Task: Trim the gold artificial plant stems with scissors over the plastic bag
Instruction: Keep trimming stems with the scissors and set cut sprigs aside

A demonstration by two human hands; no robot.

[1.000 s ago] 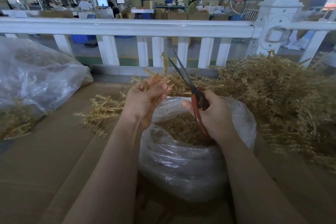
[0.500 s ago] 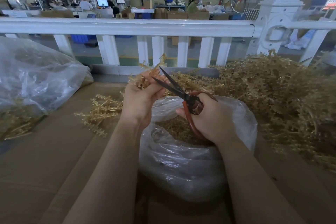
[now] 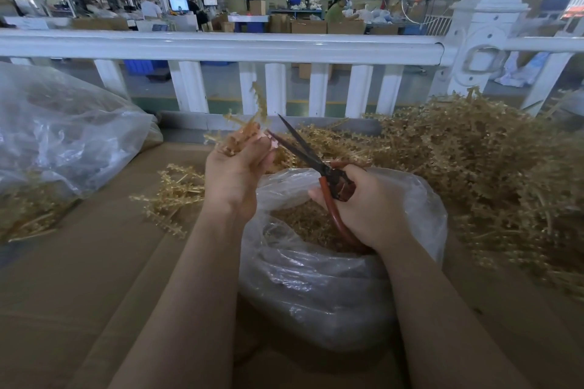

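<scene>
Over the open plastic bag (image 3: 316, 278), the left hand (image 3: 235, 177) grips a small bunch of gold stems (image 3: 243, 136) while the right hand (image 3: 363, 205) holds the scissors (image 3: 303, 151); a second ago the blades pointed up and away from the bunch, and now they gape wide beside the stems above the bag, so a cut looks imminent

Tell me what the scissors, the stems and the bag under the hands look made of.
Scissors: dark, dull metal blades, handles coated glossy red, likely plastic or rubber.
Stems: gold-toned, slightly translucent, probably moulded plastic.
Bag: thin clear plastic film, wrinkled and shiny.
</scene>
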